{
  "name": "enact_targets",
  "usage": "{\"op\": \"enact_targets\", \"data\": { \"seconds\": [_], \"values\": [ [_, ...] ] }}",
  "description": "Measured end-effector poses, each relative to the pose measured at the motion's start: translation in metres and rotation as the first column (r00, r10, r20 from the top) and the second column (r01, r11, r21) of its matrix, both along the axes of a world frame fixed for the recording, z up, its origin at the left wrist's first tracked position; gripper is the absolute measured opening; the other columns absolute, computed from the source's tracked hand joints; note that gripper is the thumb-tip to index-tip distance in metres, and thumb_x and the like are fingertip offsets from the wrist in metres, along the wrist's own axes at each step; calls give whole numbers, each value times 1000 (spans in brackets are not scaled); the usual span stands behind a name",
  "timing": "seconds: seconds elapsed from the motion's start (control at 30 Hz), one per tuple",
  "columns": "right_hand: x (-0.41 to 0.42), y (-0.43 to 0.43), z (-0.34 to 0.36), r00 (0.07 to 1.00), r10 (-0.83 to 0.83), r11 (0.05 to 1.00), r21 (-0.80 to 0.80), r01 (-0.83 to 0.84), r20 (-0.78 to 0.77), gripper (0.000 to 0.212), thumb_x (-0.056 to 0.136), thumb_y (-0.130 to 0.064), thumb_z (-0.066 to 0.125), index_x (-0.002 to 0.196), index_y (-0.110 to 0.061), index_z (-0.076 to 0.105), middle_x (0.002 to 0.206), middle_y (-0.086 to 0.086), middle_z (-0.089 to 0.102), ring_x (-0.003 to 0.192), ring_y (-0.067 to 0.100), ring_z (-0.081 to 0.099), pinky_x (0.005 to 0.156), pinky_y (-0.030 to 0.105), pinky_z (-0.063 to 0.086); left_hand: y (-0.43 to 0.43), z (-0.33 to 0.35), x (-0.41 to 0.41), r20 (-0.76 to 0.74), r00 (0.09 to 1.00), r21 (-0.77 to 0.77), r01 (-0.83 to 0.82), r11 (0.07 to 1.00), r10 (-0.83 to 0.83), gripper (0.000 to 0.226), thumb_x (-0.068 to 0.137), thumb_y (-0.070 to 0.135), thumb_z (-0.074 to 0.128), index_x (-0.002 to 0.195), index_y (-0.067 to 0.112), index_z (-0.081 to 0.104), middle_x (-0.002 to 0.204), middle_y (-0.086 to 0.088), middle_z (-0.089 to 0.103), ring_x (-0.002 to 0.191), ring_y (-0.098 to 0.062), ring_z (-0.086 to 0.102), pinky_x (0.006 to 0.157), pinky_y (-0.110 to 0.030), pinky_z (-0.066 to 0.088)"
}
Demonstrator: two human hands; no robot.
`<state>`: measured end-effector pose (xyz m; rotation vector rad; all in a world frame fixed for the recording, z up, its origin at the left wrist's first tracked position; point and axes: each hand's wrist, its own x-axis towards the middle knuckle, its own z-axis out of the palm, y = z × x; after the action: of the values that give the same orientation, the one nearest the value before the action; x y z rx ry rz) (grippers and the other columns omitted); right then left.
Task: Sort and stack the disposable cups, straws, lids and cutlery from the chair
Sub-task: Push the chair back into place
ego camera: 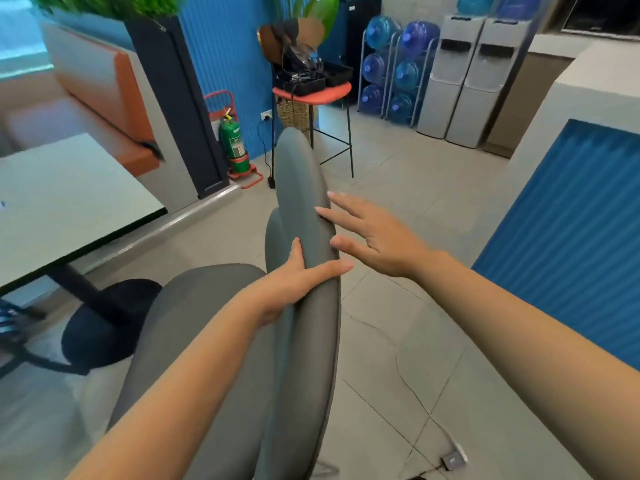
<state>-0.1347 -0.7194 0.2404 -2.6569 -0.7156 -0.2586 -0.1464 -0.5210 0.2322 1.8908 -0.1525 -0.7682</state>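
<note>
Chair backrest (304, 188) clasped by left hand (294, 285), thumb on one face, fingers curled over the other. Right hand (377, 237) held just beside, fingers straight and spread, tips at the edge. Seen well beyond: black trays (304, 85) of clear plastic items on orange stool (329, 90).

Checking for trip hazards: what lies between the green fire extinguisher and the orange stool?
A wall socket with a black cable hanging down, in the head view.
</note>
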Motion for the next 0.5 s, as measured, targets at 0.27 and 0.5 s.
{"op": "enact_targets", "data": {
  "seconds": [0.27, 0.5],
  "values": [
    [96, -6, -4, 876, 472, 881, -19, -473, 104, 74, 84, -74, 34, 134, -23, 53, 143, 3, 48, 140, 19, 32, 117, 37, 19, -8, 15, -8, -7, 994, 19, -110, 994, 110, 104, 61, 62, 74, 145, 46, 16, 134, 9, 51, 113, -8, 58, 96, -28, 48],
    [139, 10, 10, 570, 807, 590, -184, -786, 153, 67, 79, -73, 47, 114, -18, 65, 106, 2, 66, 98, 20, 59, 92, 32, 39, -33, 48, -17, 86, 963, 369, -271, 889, 257, 65, 81, 55, 63, 135, 47, 28, 121, 13, 53, 102, -3, 54, 96, -31, 44]
  ]
}}
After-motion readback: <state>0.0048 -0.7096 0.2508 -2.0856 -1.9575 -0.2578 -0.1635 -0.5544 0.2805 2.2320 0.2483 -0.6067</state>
